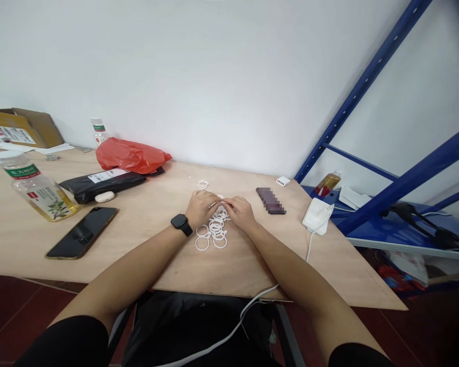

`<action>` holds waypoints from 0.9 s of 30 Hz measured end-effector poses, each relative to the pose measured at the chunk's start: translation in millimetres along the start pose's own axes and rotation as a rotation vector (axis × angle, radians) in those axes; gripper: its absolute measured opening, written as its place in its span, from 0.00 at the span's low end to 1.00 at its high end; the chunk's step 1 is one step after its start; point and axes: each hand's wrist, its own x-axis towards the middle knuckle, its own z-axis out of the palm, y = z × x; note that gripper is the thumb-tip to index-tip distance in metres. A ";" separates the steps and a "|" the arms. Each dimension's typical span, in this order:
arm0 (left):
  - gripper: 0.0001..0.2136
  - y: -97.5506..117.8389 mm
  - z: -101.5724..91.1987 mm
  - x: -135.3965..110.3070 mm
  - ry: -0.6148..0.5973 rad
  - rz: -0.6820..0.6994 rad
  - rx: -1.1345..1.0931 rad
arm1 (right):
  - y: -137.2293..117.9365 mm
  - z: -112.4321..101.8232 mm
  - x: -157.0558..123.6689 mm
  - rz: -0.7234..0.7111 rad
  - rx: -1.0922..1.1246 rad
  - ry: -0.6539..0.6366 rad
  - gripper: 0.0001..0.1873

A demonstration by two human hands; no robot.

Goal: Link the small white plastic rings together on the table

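Note:
My left hand [202, 208], with a black watch on its wrist, and my right hand [241, 211] meet fingertip to fingertip above the table. Both are closed in a pinch, and a bit of a white ring [221, 197] shows between them; the fingers cover most of it. Just below and between the hands lies a loose pile of several thin white rings [217, 230], some overlapping, with small knobs on their rims. Another white ring [203, 184] lies apart, beyond my left hand.
Left on the wooden table [145, 255] are a phone [82, 233], a drink bottle [42, 191], a black package [99, 184], a white earbud case [104, 197] and a red bag [132, 155]. To the right lie a pixelated dark object [271, 201] and a white charger [316, 216] with a cable.

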 end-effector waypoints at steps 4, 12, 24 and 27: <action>0.11 -1.5 3.7 -0.8 0.023 0.011 -0.012 | -0.3 0.3 -0.3 -0.031 0.005 0.023 0.11; 0.10 -3.6 4.8 -0.2 0.030 0.052 -0.051 | -8.1 0.1 -0.1 -0.037 0.013 0.068 0.09; 0.07 -6.5 13.7 -1.8 0.025 -0.137 -0.130 | -9.4 -2.6 4.7 0.071 -0.007 0.047 0.11; 0.08 -7.7 15.5 -4.2 -0.065 -0.209 -0.092 | -2.8 -0.4 4.2 0.096 -0.022 -0.020 0.10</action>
